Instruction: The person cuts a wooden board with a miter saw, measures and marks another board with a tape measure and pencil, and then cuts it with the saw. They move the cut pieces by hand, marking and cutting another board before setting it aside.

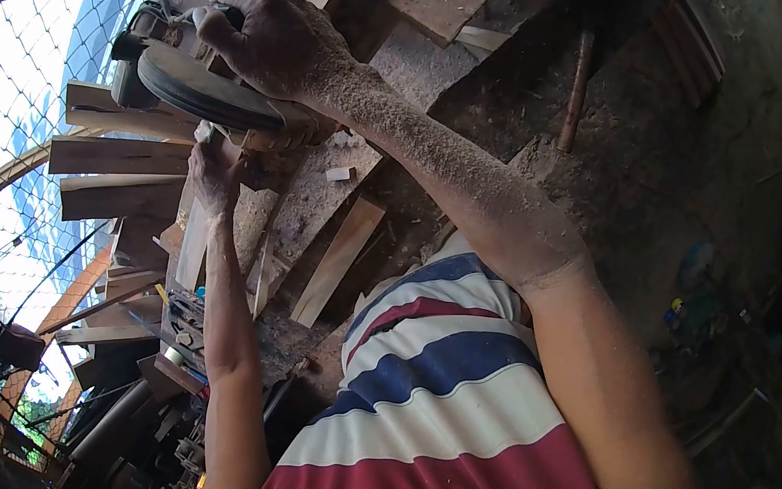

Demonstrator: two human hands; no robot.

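My right hand [275, 40], its forearm coated in sawdust, is wrapped around the handle of a dusty hand-held power tool [202, 85]. A dark, rounded cover shows on the tool's near side; its exact kind is hard to make out. Just below the tool, my left hand [214, 175] is closed at the end of a pale wooden strip [192, 250], with its fingers partly hidden. The tool's underside and whatever it rests on are out of sight.
Several boards [121, 159] lean side by side along a wire mesh fence [35, 19]. A loose board [338, 262] and a small wood block [340, 174] lie on the dusty work surface. A rusty rod [577, 90] is at upper right, and hand tools [187, 325] clutter the lower left.
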